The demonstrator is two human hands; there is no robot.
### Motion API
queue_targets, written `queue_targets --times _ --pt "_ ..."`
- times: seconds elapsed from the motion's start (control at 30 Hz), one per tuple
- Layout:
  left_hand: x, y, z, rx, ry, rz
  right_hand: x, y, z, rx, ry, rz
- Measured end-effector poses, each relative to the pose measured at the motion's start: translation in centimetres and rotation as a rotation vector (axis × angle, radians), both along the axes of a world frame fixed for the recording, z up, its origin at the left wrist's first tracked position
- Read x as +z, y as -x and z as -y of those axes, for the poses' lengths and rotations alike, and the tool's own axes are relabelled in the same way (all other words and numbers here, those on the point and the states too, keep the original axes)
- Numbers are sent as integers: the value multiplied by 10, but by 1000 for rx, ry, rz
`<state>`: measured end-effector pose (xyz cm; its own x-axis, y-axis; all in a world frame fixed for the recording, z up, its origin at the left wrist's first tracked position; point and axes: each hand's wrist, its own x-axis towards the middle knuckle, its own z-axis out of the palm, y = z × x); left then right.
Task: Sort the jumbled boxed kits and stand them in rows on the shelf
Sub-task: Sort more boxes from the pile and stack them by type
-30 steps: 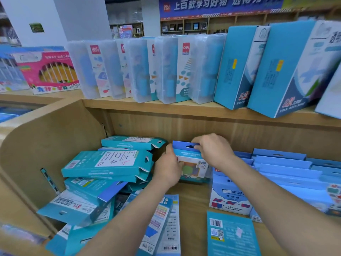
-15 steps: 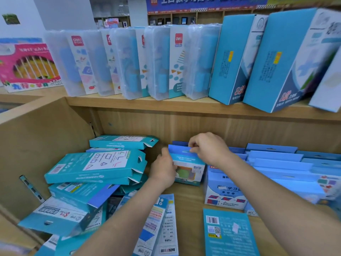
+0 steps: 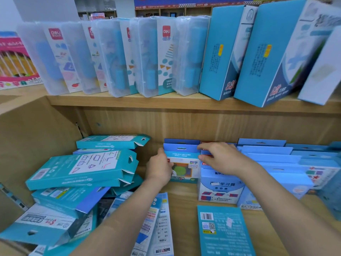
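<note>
Two hands flank the upright blue cardboard kit box (image 3: 181, 157): left hand (image 3: 160, 169) grips its left edge, right hand (image 3: 221, 159) pinches its top-right corner, row of blue boxes (image 3: 267, 156) just rightward.

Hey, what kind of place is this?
Probably a stationery shop: a wooden shelf holds rows of blue boxed kits, clear branded cases stand above, and a sales banner hangs behind.

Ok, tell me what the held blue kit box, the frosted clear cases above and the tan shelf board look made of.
Blue kit box: thin printed cardboard, matte, with slotted hang tab. Frosted clear cases: semi-translucent plastic, contents showing hazily. Tan shelf board: wood-grain, probably laminate rather than solid wood.
</note>
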<state>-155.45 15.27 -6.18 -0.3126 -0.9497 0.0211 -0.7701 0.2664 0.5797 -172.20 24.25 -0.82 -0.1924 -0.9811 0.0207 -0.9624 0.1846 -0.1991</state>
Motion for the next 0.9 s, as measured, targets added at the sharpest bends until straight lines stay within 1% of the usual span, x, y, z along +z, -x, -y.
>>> queue_targets --times 0.23,0.33,0.37,0.47,0.53,0.57,0.63,0.7,0.83,0.9 --pt "5 0 -6 -19 -22 107 -6 -5 -6 13 47 -68" --pt "11 -1 -19 -75 -16 154 -9 -8 -6 -8 102 -81" --pt "14 -3 -25 -110 25 174 -9 -10 -5 -5 129 -77" --pt "35 -21 -51 -222 247 253 -5 -21 -4 14 242 -35" --pt "53 -41 -69 -273 333 214 1 -32 -2 43 323 -15" --pt "61 -53 -77 -296 399 160 4 -38 -1 70 353 42" --pt "76 -78 -89 -307 572 39 11 -53 2 149 382 260" --pt "84 -107 -93 -261 671 -36 16 -73 3 246 343 429" --pt "84 -165 -78 -106 678 -11 17 -114 9 382 214 580" --pt "76 -191 -68 -54 648 52 14 -131 13 415 163 586"
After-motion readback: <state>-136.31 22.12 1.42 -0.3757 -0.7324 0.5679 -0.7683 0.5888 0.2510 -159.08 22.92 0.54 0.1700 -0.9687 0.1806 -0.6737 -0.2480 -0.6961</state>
